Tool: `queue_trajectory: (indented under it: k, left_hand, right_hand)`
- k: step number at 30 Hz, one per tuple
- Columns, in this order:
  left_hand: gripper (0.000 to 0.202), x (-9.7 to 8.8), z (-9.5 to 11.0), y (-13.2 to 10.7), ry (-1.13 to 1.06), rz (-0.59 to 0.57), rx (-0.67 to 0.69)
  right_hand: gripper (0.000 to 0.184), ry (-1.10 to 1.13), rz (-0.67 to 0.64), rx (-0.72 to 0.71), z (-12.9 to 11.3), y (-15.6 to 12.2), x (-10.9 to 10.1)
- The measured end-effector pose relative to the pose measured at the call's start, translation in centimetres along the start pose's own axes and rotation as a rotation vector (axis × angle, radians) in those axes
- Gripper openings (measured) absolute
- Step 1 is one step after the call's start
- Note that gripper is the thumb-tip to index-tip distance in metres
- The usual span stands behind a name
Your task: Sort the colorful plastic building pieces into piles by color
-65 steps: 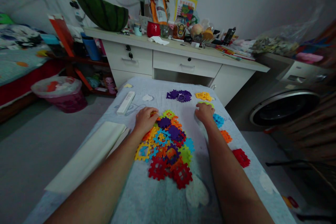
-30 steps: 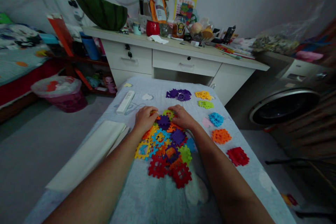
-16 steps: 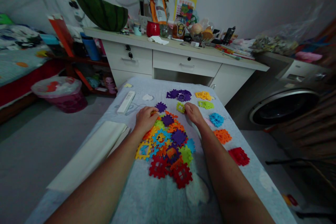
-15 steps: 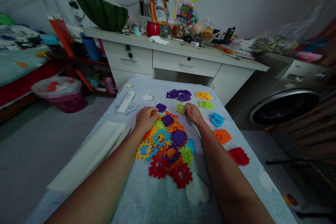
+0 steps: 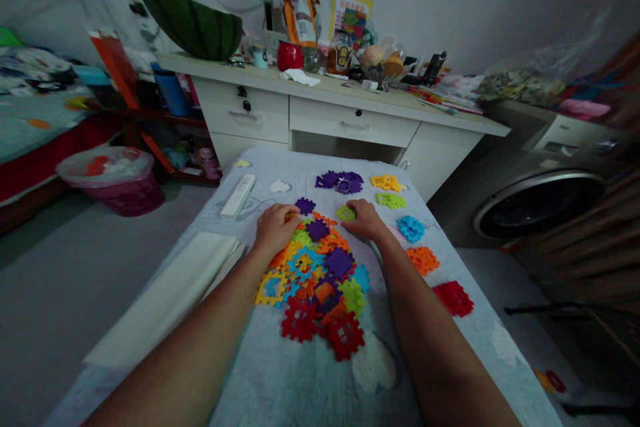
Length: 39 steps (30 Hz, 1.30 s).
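My right hand (image 5: 363, 219) is closed on the edge of a lime-green interlocking plastic square (image 5: 346, 213), held low and tilted above the cloth. My left hand (image 5: 277, 227) rests at the upper left edge of a mixed pile of such squares (image 5: 339, 263), its fingers curled round an orange piece (image 5: 291, 216) that shows between them. Just past the left fingertips lies a purple square (image 5: 305, 205). Sorted by colour, small heaps lie beyond and to the right: purple (image 5: 340, 181), yellow (image 5: 386, 182), green (image 5: 391, 200), blue (image 5: 411, 229), orange (image 5: 423, 260) and red (image 5: 453, 298).
A white box (image 5: 239, 196) and a folded white cloth (image 5: 165, 293) lie along the table's left side. Behind stands a white cabinet (image 5: 240, 113) bearing a watermelon piece (image 5: 195, 25) and jars. A washing machine (image 5: 540, 167) is at right, a pink bin (image 5: 117, 187) at left.
The green square in my right hand has tipped from facing me to lying flatter, and the right hand has turned slightly inward. My left hand stays at the pile.
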<state>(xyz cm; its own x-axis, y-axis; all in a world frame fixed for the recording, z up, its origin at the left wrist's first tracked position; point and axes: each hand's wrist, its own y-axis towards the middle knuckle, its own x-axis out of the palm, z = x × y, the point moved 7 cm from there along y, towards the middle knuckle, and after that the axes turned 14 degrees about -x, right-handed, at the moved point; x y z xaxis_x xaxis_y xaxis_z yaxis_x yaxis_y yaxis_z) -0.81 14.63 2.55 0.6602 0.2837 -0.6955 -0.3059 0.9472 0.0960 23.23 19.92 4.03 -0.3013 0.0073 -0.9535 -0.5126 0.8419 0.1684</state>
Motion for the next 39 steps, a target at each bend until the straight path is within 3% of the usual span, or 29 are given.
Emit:
queue_trajectory:
  k: [3,6,11,15,19,24,27,30,32,35,39]
  left_hand:
    - [0.028,0.0,-0.1,0.0,-0.008,0.005,-0.004]
    - [0.027,0.0,-0.2,0.1,-0.017,0.007,-0.013]
    - [0.028,-0.1,-0.1,0.0,-0.014,-0.005,-0.012]
    - [0.026,-0.1,0.0,0.0,-0.009,-0.005,-0.011]
    - [0.027,-0.1,-0.1,0.0,-0.004,-0.001,-0.013]
    - [0.028,-0.1,0.0,0.0,-0.002,-0.008,-0.012]
    - [0.027,-0.1,0.1,0.0,-0.005,-0.01,-0.01]
    - [0.027,-0.1,0.1,0.0,-0.006,-0.001,-0.016]
    - [0.026,-0.1,0.0,-0.1,-0.005,0.007,-0.021]
    - [0.026,-0.1,0.0,-0.1,-0.001,0.012,-0.025]
    - [0.028,-0.1,0.1,-0.1,0.006,0.016,-0.017]
  right_hand:
    - [0.049,0.008,-0.003,-0.02,0.0,0.0,0.0]
    - [0.046,0.004,0.064,0.006,1.4,-0.3,-1.3]
    - [0.044,-0.075,0.193,0.204,6.5,-1.3,-5.8]
    - [0.047,-0.105,0.149,0.4,11.0,-2.3,-8.0]
    - [0.046,-0.101,0.103,0.46,13.3,-2.6,-8.4]
    - [0.042,-0.091,0.086,0.486,13.8,-3.0,-7.7]
    - [0.042,-0.085,0.114,0.49,12.8,-3.1,-7.5]
    - [0.043,-0.079,0.16,0.438,10.4,-2.3,-7.0]
    - [0.039,-0.034,0.169,0.311,7.5,-1.0,-5.9]
    - [0.032,0.144,0.104,-0.038,0.8,1.7,-3.2]
    - [0.031,0.191,-0.001,-0.216,-6.0,4.1,-0.1]
